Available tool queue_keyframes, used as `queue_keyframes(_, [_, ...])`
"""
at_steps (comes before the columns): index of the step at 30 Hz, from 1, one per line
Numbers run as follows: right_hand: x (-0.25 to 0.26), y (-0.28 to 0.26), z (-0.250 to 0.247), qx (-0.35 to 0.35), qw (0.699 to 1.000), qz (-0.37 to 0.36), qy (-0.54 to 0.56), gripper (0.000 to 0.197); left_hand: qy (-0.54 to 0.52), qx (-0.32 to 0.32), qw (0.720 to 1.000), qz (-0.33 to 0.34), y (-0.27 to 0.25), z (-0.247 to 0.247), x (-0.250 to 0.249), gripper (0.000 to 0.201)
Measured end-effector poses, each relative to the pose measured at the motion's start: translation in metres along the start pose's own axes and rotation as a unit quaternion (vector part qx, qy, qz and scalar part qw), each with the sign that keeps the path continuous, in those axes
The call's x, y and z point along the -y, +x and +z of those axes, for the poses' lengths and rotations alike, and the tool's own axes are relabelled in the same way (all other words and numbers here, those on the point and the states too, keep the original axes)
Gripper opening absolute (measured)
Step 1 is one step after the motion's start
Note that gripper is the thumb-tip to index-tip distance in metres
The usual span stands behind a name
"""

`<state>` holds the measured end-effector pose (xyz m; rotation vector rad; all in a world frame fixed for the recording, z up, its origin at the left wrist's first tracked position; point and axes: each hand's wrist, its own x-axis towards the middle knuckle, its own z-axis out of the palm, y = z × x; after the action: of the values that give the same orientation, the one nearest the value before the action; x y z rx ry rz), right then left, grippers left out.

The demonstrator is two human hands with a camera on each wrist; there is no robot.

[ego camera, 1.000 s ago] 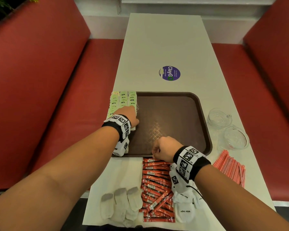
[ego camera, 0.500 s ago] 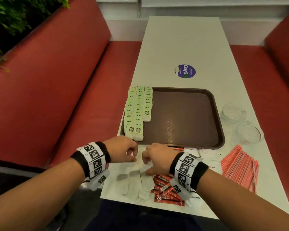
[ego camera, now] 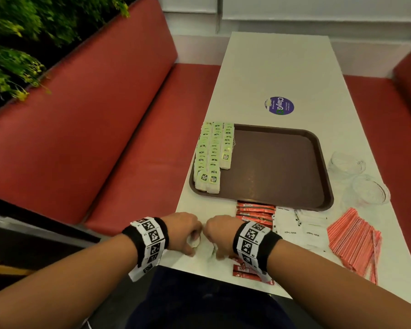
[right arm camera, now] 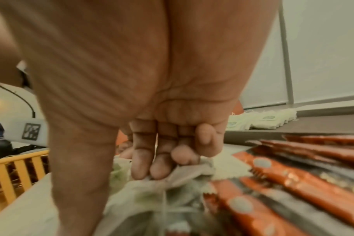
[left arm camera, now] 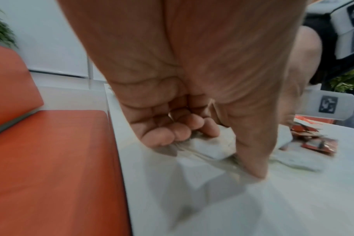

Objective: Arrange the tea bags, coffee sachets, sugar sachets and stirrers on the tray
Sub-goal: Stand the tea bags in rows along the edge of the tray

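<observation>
A brown tray (ego camera: 282, 162) holds rows of green-tagged tea bags (ego camera: 212, 153) along its left side. Loose white tea bags (ego camera: 196, 242) lie at the table's near edge. My left hand (ego camera: 183, 231) curls over one white tea bag (left arm camera: 210, 145), fingers and thumb around it. My right hand (ego camera: 220, 233) pinches another tea bag (right arm camera: 184, 174) beside it, against the red coffee sachets (ego camera: 254, 212). The coffee sachets (right arm camera: 293, 175) fill the right of the right wrist view. White sugar sachets (ego camera: 299, 226) and red-striped stirrers (ego camera: 356, 241) lie to the right.
Two clear glass dishes (ego camera: 358, 176) stand right of the tray. A round purple sticker (ego camera: 279, 105) marks the white table (ego camera: 282, 67) beyond it. Red bench seats (ego camera: 105, 138) flank the table, with plants behind the left backrest.
The left hand left the tray's tea bag rows and came back to the near edge; both hands now close on the loose white tea bags. The head view shifted left.
</observation>
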<state>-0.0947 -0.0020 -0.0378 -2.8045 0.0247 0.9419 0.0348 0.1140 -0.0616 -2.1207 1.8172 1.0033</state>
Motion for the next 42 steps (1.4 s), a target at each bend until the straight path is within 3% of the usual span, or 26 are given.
queue_keyframes(6, [-0.023,0.005,-0.016,-0.04,0.999,0.021,0.026,0.037,-0.041,-0.052,0.998,-0.013,0.012,-0.014,-0.001,0.025])
queue_keyframes(11, [-0.041,0.005,-0.022,-0.025,0.996,0.058,0.056,0.04,-0.079,-0.063,0.994,-0.037,0.018,-0.025,0.004,0.017])
queue_keyframes(13, [-0.047,0.005,-0.02,-0.049,0.992,0.068,0.097,0.049,-0.079,-0.079,0.993,-0.043,0.017,-0.032,0.005,0.015])
queue_keyframes(16, [-0.057,0.0,-0.02,-0.12,0.976,0.073,0.169,0.054,-0.091,-0.156,0.983,-0.04,0.012,-0.045,0.004,0.012])
queue_keyframes(22, [-0.063,-0.01,-0.021,-0.238,0.933,0.036,0.266,0.023,-0.216,-0.295,0.93,0.034,0.002,-0.064,-0.018,0.003])
queue_keyframes(25, [-0.069,-0.018,-0.018,-0.26,0.916,0.045,0.301,0.016,-0.255,-0.321,0.912,0.018,0.004,-0.06,-0.028,0.005])
queue_keyframes(27, [-0.074,-0.021,-0.016,-0.264,0.907,0.057,0.322,0.015,-0.231,-0.295,0.927,-0.02,0.009,-0.051,-0.031,0.01])
queue_keyframes(30, [-0.079,-0.023,-0.012,-0.271,0.888,0.082,0.363,0.015,-0.121,-0.165,0.977,-0.058,0.017,-0.029,-0.033,0.009])
queue_keyframes(32, [-0.081,-0.023,-0.01,-0.268,0.872,0.084,0.4,0.013,-0.094,-0.107,0.987,-0.068,0.02,-0.016,-0.033,0.016])
queue_keyframes(36, [-0.08,-0.023,-0.004,-0.249,0.842,0.078,0.472,0.019,-0.105,-0.108,0.985,-0.087,0.025,-0.004,-0.027,0.033])
queue_keyframes(42, [-0.081,-0.023,0.001,-0.243,0.855,0.063,0.454,0.021,-0.135,-0.094,0.984,-0.07,0.026,-0.012,-0.019,0.016])
